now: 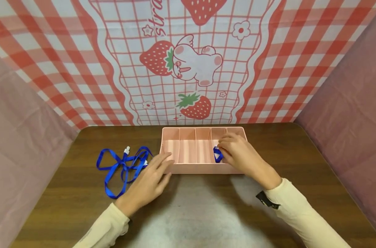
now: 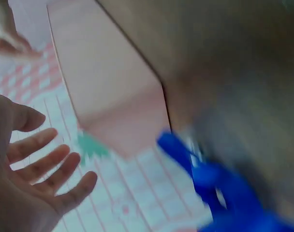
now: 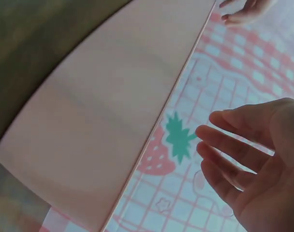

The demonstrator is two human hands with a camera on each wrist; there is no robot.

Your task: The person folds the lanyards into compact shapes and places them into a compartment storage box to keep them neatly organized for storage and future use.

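A pink divided tray [image 1: 203, 168] stands on the table with its long side toward me. My right hand [image 1: 239, 153] hovers over its right end, fingers loosely bent and nothing between them in the right wrist view. Just left of those fingertips, a folded blue lanyard [image 1: 218, 155] lies inside a compartment right of the middle, partly covered by the hand. My left hand [image 1: 149, 181] is at the tray's left front corner, its fingers spread and holding nothing in the left wrist view. Left of it, tangled blue lanyards [image 1: 114, 168] with a white clip [image 1: 126, 150] lie on the table.
The dark wooden table [image 1: 200, 213] backs onto a red-and-white strawberry cloth [image 1: 188, 69]. Pink fabric hangs on both sides. The tray's left compartments [image 1: 188, 151] show bare pink floors between thin dividers. A black band [image 1: 267, 200] is at the right sleeve's cuff.
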